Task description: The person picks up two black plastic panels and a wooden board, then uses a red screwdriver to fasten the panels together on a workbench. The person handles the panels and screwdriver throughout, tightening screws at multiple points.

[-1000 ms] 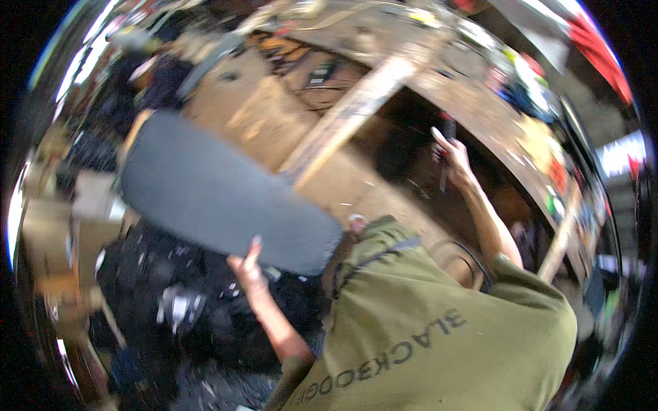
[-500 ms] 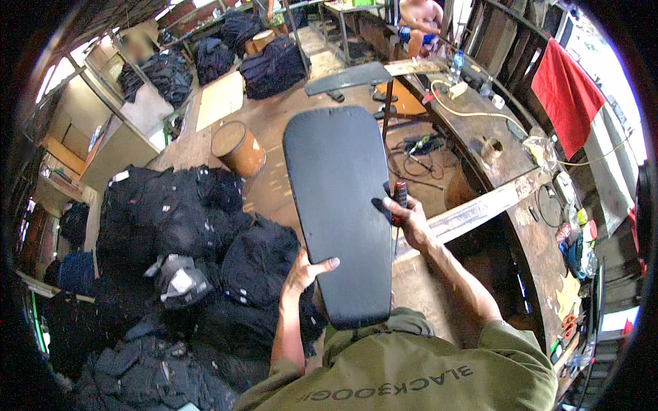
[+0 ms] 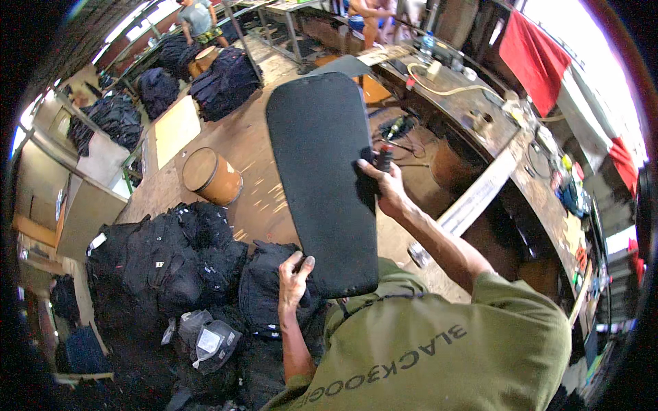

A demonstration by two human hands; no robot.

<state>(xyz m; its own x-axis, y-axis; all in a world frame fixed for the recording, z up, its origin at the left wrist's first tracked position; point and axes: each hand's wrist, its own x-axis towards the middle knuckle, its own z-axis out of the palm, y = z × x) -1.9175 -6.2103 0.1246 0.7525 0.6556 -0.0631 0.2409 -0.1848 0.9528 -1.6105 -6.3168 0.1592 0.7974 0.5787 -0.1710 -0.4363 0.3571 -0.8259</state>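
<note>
A long black padded board [image 3: 322, 185] with rounded corners stands tilted in front of me, its lower end close to my shirt. My right hand [image 3: 389, 183] is at its right edge, closed round a screwdriver [image 3: 385, 159] with a red and black handle; the thumb lies by the board's edge. Where the tool's tip is, I cannot see. At the lower left edge of the board is my left hand [image 3: 295, 281], fingers bent and thumb raised, apart from each other. Whether its thumb touches the board is hard to tell.
Dark cloth bundles [image 3: 164, 274] are heaped at left, with a plastic-wrapped packet [image 3: 212, 342] on them. A brown drum [image 3: 212, 176] stands beyond. A cluttered wooden bench [image 3: 493, 147] curves along the right, with a pale plank [image 3: 480, 198] across. A person [image 3: 199, 20] stands far off; another sits.
The view has turned, and the board appears higher and farther left. My left thumb has come off the board's face to its edge. My right hand still grips the screwdriver.
</note>
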